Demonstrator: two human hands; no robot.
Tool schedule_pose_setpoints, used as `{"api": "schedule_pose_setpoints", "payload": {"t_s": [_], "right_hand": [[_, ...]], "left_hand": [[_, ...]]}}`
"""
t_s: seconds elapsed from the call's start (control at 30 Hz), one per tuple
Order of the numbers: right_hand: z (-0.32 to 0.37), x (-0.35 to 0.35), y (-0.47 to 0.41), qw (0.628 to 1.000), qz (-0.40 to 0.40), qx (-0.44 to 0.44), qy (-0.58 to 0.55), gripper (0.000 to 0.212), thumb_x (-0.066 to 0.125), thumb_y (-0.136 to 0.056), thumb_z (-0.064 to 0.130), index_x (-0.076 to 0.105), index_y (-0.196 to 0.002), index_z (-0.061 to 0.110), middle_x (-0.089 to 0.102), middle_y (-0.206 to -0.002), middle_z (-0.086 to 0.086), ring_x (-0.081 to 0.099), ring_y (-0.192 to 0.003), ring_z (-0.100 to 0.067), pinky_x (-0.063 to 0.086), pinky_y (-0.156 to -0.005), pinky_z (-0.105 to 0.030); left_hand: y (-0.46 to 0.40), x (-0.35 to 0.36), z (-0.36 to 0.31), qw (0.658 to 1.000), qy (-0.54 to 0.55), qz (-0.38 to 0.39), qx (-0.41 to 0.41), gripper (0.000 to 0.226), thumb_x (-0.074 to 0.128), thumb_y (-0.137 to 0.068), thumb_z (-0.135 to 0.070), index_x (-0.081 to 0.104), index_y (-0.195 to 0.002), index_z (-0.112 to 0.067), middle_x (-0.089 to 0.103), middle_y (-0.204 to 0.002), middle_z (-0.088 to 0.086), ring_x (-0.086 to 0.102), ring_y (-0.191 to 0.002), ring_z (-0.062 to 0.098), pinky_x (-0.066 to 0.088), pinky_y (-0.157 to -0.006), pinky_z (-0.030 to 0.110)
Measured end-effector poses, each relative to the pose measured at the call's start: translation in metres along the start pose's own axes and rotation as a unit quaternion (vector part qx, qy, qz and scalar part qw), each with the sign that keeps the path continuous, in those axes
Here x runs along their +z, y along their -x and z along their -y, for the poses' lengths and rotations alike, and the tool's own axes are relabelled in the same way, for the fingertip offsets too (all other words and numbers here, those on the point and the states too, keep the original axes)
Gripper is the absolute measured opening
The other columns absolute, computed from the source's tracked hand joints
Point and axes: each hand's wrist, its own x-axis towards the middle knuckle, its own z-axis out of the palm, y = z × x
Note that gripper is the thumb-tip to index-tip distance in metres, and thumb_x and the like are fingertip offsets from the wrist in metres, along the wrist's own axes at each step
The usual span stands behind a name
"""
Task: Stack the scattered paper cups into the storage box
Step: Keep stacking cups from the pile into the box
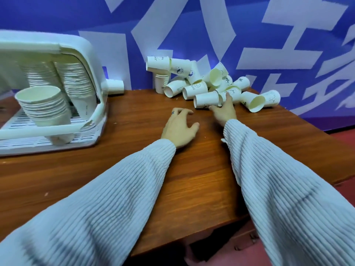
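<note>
Several white paper cups (194, 90) lie in a heap against the blue wall at the far side of the wooden table (134, 169). My right hand (224, 110) reaches into the heap, fingers spread, touching a cup on its side (205, 99) without holding it. My left hand (179, 127) hovers just above the table short of the heap, fingers apart and empty. The white storage box (92, 60) stands at the left, tipped on its side, with tall nested stacks of cups (43, 104) inside.
One single cup (115, 86) lies behind the box near the wall. The table's right edge runs diagonally past the heap, with red floor (343, 139) beyond. Bare wood lies between my arms and the box.
</note>
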Motion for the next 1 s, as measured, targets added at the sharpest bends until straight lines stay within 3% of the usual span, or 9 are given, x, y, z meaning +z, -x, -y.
{"api": "schedule_pose_setpoints", "payload": {"t_s": [0.2,0.33,0.4,0.47,0.6,0.7,0.77,0.87,1.0], "right_hand": [[-0.009,0.013,-0.018,0.998,-0.058,0.014,-0.01,0.041,0.064,-0.094,0.027,0.066,-0.134,0.017,0.069,-0.128,-0.006,0.064,-0.118,-0.026,0.046,-0.095,-0.029],[-0.01,0.013,-0.02,0.999,-0.006,-0.022,0.026,0.036,0.064,-0.098,0.035,0.068,-0.129,0.017,0.063,-0.105,0.005,0.057,-0.101,-0.014,0.041,-0.086,-0.026],[-0.01,0.012,-0.018,0.999,-0.004,-0.041,0.027,0.014,0.062,-0.098,0.031,0.07,-0.098,0.02,0.06,-0.082,0.004,0.055,-0.088,-0.017,0.039,-0.071,-0.028],[-0.005,0.01,-0.01,0.998,0.008,-0.068,-0.017,0.018,0.061,-0.097,0.023,0.061,-0.081,0.015,0.053,-0.074,-0.002,0.051,-0.079,-0.02,0.037,-0.063,-0.031],[0.008,-0.003,0.017,0.969,0.193,-0.085,-0.131,0.026,0.06,-0.095,0.011,0.061,-0.07,0.018,0.053,-0.081,-0.007,0.056,-0.084,-0.023,0.055,-0.074,-0.042],[0.009,-0.013,0.023,0.951,0.272,-0.058,-0.136,0.022,0.063,-0.099,0.027,0.073,-0.081,0.021,0.068,-0.09,-0.006,0.067,-0.088,-0.02,0.059,-0.078,-0.038],[0.009,-0.019,0.006,0.972,0.185,-0.043,-0.141,0.025,0.065,-0.098,0.041,0.078,-0.099,0.02,0.074,-0.109,-0.005,0.07,-0.103,-0.022,0.058,-0.091,-0.039],[0.006,-0.034,-0.037,0.998,-0.013,-0.062,0.03,0.043,0.063,-0.094,0.033,0.064,-0.135,0.02,0.066,-0.134,-0.004,0.06,-0.125,-0.022,0.047,-0.103,-0.033],[-0.005,-0.044,-0.08,0.991,-0.048,-0.045,0.115,0.064,0.058,-0.095,0.022,0.04,-0.156,0.02,0.05,-0.152,-0.011,0.05,-0.137,-0.03,0.041,-0.11,-0.038]], "left_hand": [[0.002,0.0,0.005,0.998,0.046,-0.04,0.001,0.043,0.061,-0.098,-0.039,0.055,-0.138,-0.026,0.042,-0.14,-0.008,0.052,-0.107,0.005,0.048,-0.104,0.042],[0.004,0.001,0.006,0.998,0.031,-0.047,0.013,0.044,0.06,-0.097,-0.039,0.053,-0.139,-0.027,0.041,-0.141,-0.009,0.055,-0.109,0.007,0.051,-0.1,0.044],[0.003,0.003,0.008,0.998,0.025,-0.056,0.02,0.047,0.061,-0.096,-0.038,0.051,-0.141,-0.028,0.04,-0.142,-0.008,0.055,-0.114,0.011,0.051,-0.1,0.046],[0.0,0.002,0.009,0.994,-0.001,-0.106,0.035,0.06,0.066,-0.091,-0.039,0.045,-0.146,-0.028,0.038,-0.147,-0.004,0.048,-0.129,0.019,0.045,-0.109,0.046],[-0.013,0.005,0.004,0.976,-0.159,-0.132,0.064,0.101,0.075,-0.078,-0.054,0.021,-0.16,-0.03,0.027,-0.163,0.004,0.023,-0.151,0.025,0.019,-0.122,0.045],[-0.018,0.016,0.002,0.982,-0.159,-0.078,0.059,0.099,0.073,-0.081,-0.054,0.02,-0.16,-0.028,0.049,-0.149,0.007,0.047,-0.136,0.03,0.035,-0.113,0.046],[-0.018,0.014,0.005,0.993,-0.082,-0.075,0.038,0.086,0.072,-0.085,-0.05,0.029,-0.156,-0.027,0.054,-0.141,0.006,0.056,-0.125,0.031,0.044,-0.1,0.044],[-0.014,0.008,0.008,0.996,0.0,-0.089,0.01,0.076,0.072,-0.086,-0.048,0.036,-0.15,-0.03,0.052,-0.138,0.001,0.055,-0.124,0.028,0.043,-0.098,0.041],[-0.015,0.011,0.007,0.996,-0.002,-0.084,0.043,0.074,0.071,-0.087,-0.05,0.036,-0.149,-0.031,0.052,-0.135,-0.002,0.053,-0.123,0.023,0.045,-0.097,0.041]]}}
